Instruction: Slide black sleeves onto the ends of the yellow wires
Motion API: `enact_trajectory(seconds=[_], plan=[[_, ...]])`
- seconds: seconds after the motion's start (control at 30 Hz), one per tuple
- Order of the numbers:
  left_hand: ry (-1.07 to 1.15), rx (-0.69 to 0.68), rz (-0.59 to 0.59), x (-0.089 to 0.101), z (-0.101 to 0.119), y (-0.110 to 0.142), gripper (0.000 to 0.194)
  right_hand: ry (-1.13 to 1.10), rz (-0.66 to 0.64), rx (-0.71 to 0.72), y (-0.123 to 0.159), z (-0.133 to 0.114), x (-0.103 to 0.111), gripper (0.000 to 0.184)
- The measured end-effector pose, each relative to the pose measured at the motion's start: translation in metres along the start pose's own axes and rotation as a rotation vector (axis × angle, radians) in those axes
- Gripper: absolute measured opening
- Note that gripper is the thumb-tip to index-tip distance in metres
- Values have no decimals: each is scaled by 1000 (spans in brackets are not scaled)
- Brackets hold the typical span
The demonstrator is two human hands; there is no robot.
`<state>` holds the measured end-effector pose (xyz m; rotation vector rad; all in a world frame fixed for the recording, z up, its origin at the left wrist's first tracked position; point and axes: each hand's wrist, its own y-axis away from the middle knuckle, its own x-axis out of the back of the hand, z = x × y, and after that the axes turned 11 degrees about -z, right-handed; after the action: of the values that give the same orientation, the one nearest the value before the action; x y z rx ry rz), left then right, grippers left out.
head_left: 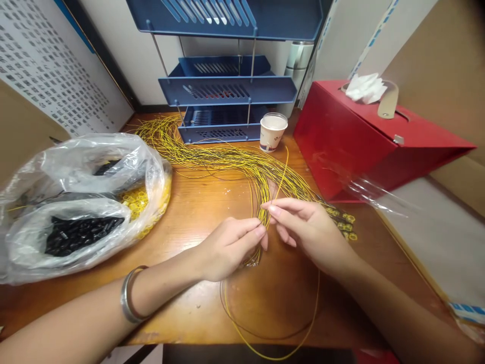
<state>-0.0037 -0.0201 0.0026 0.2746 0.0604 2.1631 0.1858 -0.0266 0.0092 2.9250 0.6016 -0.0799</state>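
In the middle of the head view my left hand (242, 240) is closed around the near end of a bundle of thin yellow wires (261, 184). Just right of it, my right hand (303, 220) pinches a single yellow wire (284, 174) between thumb and forefinger; its upper end sticks up past the fingers. A long loop of yellow and brown wire (280, 358) hangs down over the table's front edge. Behind my right hand, other wires end in yellow ring-like pieces (346, 220). The wire ends below my left hand are partly hidden.
At left, a clear plastic bag (85, 189) holds small black parts (81, 235) and yellow parts (138, 205). A blue tiered rack (227, 91), a paper cup (272, 132) and a silver bottle (297, 63) stand behind. A red tissue box (348, 136) is at right on the wooden table (189, 298).
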Motion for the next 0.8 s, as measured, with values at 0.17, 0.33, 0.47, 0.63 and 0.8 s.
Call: enact_trajectory(seconds=[0.17,0.33,0.47,0.63,0.8], plan=[[-146,-72,59,1,1,-1,40,92,-75,-28,1,-5,-5,27],[15,-119,344,2,-5,-4,33,131,-193,-40,3,-8,-5,27],[206,-141,395,2,-4,-6,30,148,-324,-93,6,-4,-9,26],[304,-79,419,2,0,-9,23,233,-373,-173,4,2,-13,26],[315,-56,561,8,-3,-12,20,393,-79,-16,18,-14,-11,12]])
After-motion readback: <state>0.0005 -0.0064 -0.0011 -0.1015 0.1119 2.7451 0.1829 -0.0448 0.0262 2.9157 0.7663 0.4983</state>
